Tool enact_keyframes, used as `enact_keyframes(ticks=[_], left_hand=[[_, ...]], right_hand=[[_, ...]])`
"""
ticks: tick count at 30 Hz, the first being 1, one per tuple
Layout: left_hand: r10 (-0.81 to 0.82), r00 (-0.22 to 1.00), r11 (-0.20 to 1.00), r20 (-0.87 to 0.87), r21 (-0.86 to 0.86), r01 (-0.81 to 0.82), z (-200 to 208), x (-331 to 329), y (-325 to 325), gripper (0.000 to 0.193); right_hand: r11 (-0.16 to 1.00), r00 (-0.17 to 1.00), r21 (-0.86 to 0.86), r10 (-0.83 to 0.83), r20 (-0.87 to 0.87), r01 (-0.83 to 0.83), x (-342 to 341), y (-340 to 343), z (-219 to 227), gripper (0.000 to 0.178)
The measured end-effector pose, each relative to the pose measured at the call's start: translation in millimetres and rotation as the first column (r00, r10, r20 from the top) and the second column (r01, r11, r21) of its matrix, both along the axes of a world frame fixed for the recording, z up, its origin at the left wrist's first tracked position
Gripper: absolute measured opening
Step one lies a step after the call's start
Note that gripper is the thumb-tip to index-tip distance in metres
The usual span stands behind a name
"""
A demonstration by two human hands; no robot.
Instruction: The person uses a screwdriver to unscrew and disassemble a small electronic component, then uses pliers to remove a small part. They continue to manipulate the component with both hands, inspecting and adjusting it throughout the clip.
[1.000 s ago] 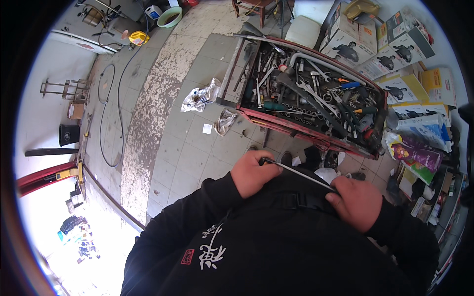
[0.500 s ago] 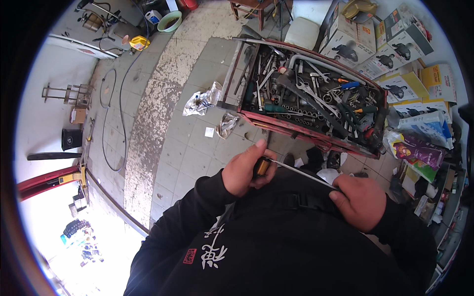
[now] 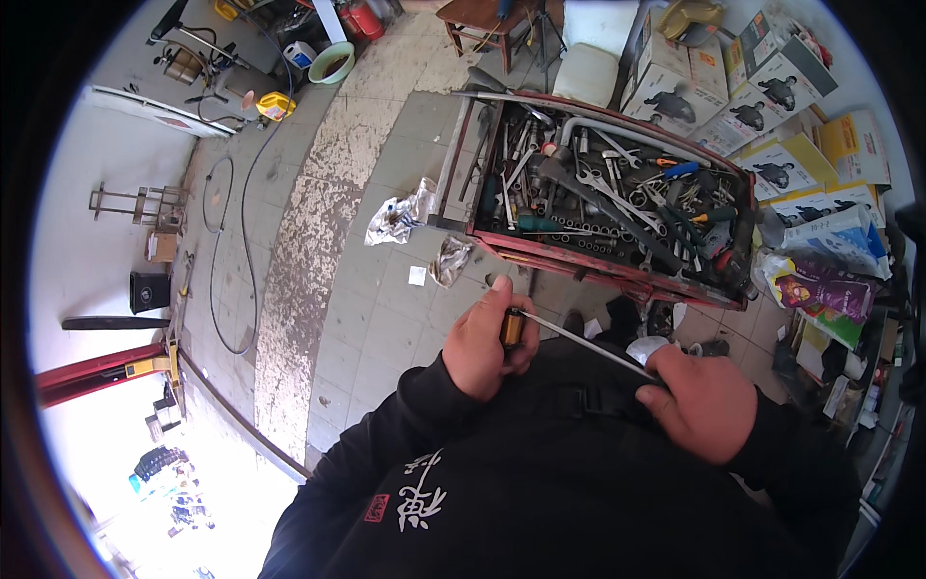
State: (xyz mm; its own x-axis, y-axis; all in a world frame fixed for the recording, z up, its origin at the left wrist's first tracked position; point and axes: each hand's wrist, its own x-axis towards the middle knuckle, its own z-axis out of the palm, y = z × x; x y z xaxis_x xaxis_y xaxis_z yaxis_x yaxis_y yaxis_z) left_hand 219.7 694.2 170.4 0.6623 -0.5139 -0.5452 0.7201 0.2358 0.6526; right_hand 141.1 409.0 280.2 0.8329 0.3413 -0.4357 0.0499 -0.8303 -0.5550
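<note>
My left hand (image 3: 478,347) is closed around a small black part with a shiny, brownish-gold face (image 3: 512,329), pinched between thumb and fingers in front of my waist. In my right hand (image 3: 707,405) is a tool with a long, thin metal shaft (image 3: 590,343), which looks like a screwdriver; its handle is hidden inside the fist. The shaft slants up to the left, and its far end meets the top of the small part. Whether the tip sits in it or only touches it, I cannot tell.
Beyond my hands stands a red tool drawer (image 3: 608,259) full of wrenches, sockets and pliers. Stacked cartons (image 3: 675,82) and plastic bags (image 3: 820,289) line the right side. Crumpled foil-like wrapping (image 3: 400,214) and a dark hose (image 3: 248,241) lie on the tiled floor.
The whole view has shifted slightly. Both hands keep their grips, and the shaft still meets the small part, which now looks a little more upright.
</note>
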Motion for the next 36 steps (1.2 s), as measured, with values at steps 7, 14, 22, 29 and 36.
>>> enact_keyframes(ticks=[7,14,22,29,36], left_hand=[[0.036,0.986,0.99,-0.163,-0.132,-0.058,15.5,0.9,-5.9,0.053],[-0.013,0.984,0.975,-0.177,-0.223,-0.027,13.0,0.0,-2.7,0.05],[0.065,0.997,0.997,-0.048,-0.027,-0.067,9.8,-4.7,-8.2,0.06],[-0.011,0.979,0.953,0.204,0.298,-0.052,15.2,-10.2,-7.0,0.066],[-0.313,0.84,0.871,0.443,0.486,0.068,27.2,-15.5,4.5,0.041]], right_hand=[[0.997,0.98,-0.076,-0.005,0.199,0.021,-0.7,2.3,10.6,0.029],[0.999,0.972,-0.041,0.0,0.237,0.01,-1.3,2.5,10.4,0.029],[0.996,0.942,-0.086,0.032,0.335,-0.003,-5.3,4.5,1.5,0.033],[0.981,0.891,-0.193,0.111,0.44,-0.027,-11.3,7.9,-13.4,0.033],[0.984,0.905,-0.159,0.136,0.402,-0.077,-19.9,2.9,-18.4,0.029]])
